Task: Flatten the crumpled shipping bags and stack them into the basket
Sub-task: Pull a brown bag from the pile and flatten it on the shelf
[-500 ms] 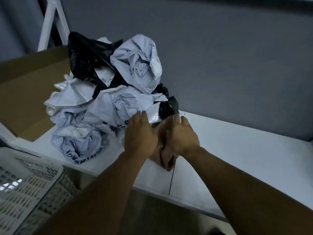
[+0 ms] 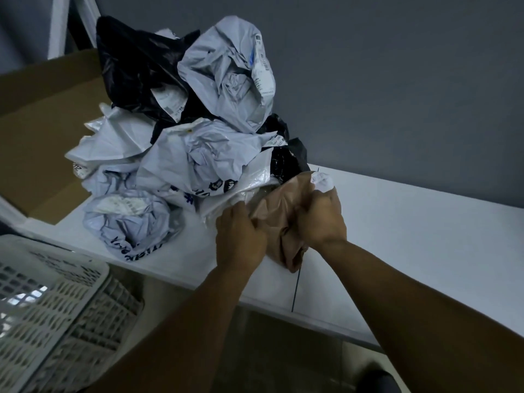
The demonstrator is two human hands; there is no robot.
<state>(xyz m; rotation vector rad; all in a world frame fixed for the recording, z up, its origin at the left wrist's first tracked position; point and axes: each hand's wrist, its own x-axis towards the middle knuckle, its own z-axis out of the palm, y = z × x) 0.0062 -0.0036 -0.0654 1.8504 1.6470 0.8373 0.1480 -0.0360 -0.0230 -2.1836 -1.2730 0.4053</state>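
You've got both hands on the brown bag (image 2: 276,214), which lies on the table (image 2: 411,236) against the right edge of the pile (image 2: 204,154). Your left hand (image 2: 239,236) is curled over its left side and your right hand (image 2: 321,219) is clenched on its right. The basket (image 2: 56,302) sits below-left of the pile.

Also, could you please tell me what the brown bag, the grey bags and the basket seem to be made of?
Brown bag: probably kraft paper, matte, with soft dull creases; a paper-look film is possible. Grey bags: thin plastic film, faintly glossy, with sharp crinkles. Basket: rigid white moulded plastic, by its slotted walls.
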